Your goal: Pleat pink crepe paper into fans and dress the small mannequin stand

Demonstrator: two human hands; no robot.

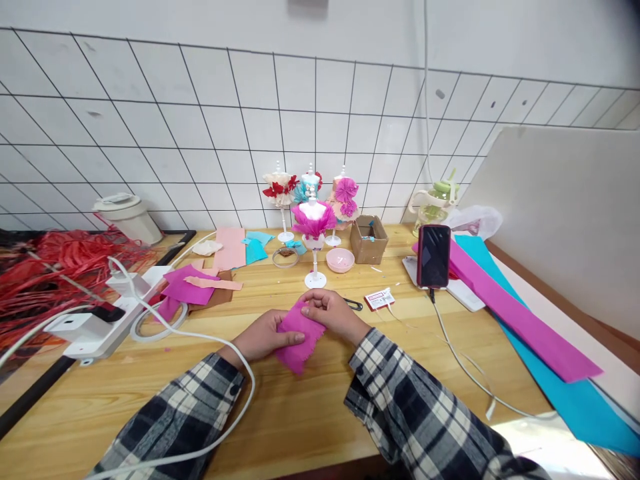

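A piece of magenta crepe paper [299, 343] with a ragged right edge is held between my two hands above the wooden table. My left hand [267, 333] grips its left side, thumb on top. My right hand [333, 312] pinches its upper right edge between thumb and fingers. Just behind the hands, a small white mannequin stand [315, 280] carries a magenta ruffled paper top [314, 220]. Three more dressed mannequins stand behind it, one with cream and red paper [280, 190], one with blue, one with peach and magenta flowers [346, 193].
Behind the hands are a pink bowl [341, 261], a cardboard box [369, 241] and black scissors [354, 305]. A phone [433, 257] stands at right, near long paper strips [520, 307]. Paper scraps [193, 285], a power strip [103, 327] and a white cable lie left.
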